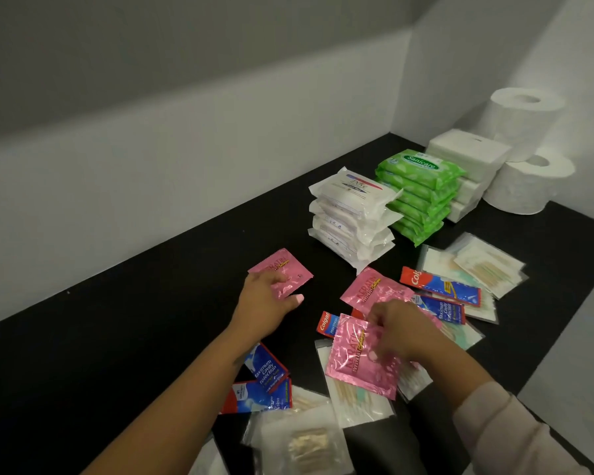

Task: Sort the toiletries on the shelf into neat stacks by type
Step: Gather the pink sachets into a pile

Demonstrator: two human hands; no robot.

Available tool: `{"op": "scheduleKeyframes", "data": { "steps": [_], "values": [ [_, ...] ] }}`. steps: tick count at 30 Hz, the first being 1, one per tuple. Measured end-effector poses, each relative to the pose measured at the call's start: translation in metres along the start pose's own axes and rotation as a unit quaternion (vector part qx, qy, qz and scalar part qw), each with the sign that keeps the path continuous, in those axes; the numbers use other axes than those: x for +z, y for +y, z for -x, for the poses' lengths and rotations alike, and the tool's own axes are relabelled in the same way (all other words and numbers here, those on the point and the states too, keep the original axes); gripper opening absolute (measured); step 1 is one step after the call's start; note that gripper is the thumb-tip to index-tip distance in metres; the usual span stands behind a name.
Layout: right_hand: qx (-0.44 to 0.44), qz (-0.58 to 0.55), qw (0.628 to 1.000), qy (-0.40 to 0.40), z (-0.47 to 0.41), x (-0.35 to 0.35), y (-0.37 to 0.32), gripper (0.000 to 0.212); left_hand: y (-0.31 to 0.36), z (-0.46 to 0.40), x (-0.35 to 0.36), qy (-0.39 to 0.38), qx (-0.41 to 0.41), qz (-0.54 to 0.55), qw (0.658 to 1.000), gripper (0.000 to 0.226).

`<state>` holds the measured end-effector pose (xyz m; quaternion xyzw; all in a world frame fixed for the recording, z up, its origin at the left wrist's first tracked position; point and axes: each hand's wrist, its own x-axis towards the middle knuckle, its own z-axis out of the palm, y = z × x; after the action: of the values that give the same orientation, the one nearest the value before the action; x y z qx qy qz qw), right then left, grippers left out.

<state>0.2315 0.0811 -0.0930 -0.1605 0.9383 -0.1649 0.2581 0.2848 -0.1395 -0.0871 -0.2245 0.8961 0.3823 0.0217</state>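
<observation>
Presently, one pink sachet [282,273] is pressed flat on the black shelf [117,337] by the left hand [266,303], seemingly founding a stack at far left; another pink sachet [360,358] is pinched by the right hand [400,332] fingers amid the unsorted near pile.

The left hand [266,296] reaches forward, arm bare, fingers pressed flat on a pink sachet [282,273]; the right hand [396,329], sleeve pushed up, pinches another pink sachet [359,363].
</observation>
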Motion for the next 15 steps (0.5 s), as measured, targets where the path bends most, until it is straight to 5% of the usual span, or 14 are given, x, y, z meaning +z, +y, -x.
{"op": "scheduleKeyframes", "data": {
  "steps": [5, 10, 15],
  "values": [
    [-0.029, -0.117, 0.991, -0.061, 0.003, -0.020, 0.000, 0.030, 0.011, 0.023, 0.006, -0.071, 0.024, 0.122, 0.990, 0.034],
    [-0.045, -0.330, 0.942, -0.035, -0.004, -0.028, -0.017, 0.029, 0.013, 0.035, 0.001, -0.210, -0.023, 0.244, 0.947, 0.045],
    [-0.070, -0.364, 0.929, 0.012, -0.028, -0.021, -0.052, 0.046, 0.007, 0.018, -0.012, -0.137, -0.060, 0.307, 0.940, 0.018]
  ]
}}
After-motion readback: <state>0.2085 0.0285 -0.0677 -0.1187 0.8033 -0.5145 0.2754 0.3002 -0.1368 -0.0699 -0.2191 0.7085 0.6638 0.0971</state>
